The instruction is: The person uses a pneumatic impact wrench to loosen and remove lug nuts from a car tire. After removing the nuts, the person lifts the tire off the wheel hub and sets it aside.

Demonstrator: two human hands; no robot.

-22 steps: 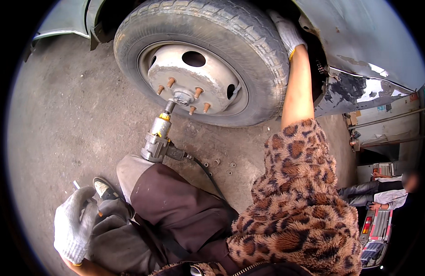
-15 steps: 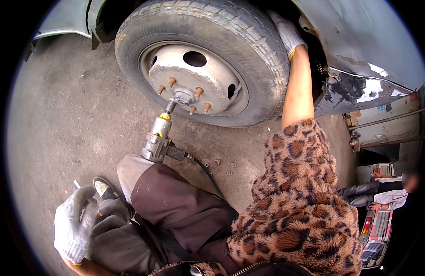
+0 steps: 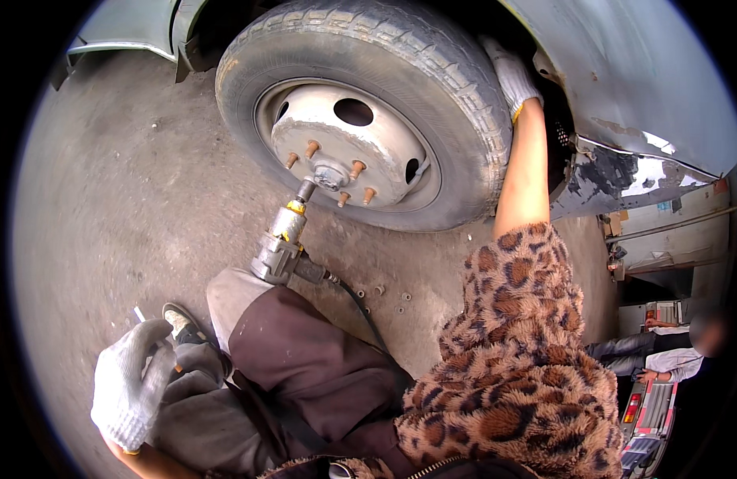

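Observation:
My right hand [image 3: 516, 80], in a white knit glove, is pressed against the tread on the right side of a large tyre [image 3: 470, 172]; its fingertips run into shadow inside the wheel arch. At lower left, my gloved left hand [image 3: 129, 383] pinches a cigarette [image 3: 139, 313] between curled fingers. The pale steel wheel [image 3: 304, 116] has rusty studs [image 3: 357, 169] around its hub [image 3: 331, 174], with no nuts visible on them. Between hub and my knee leans an impact wrench [image 3: 276, 254], its socket [image 3: 306, 189] close to the hub. Neither hand touches it.
A dark air hose [image 3: 360, 307] runs from the wrench past my leg [image 3: 296, 335]. Several loose nuts [image 3: 381, 290] lie on the concrete floor. The grey car body [image 3: 632, 72] has peeling paint near its lower edge. A person [image 3: 663, 351] stands at far right near another vehicle [image 3: 649, 415].
The view has shifted slightly, so the wheel and wrench appear a little lower and further right. Both hands keep nearly the same pose.

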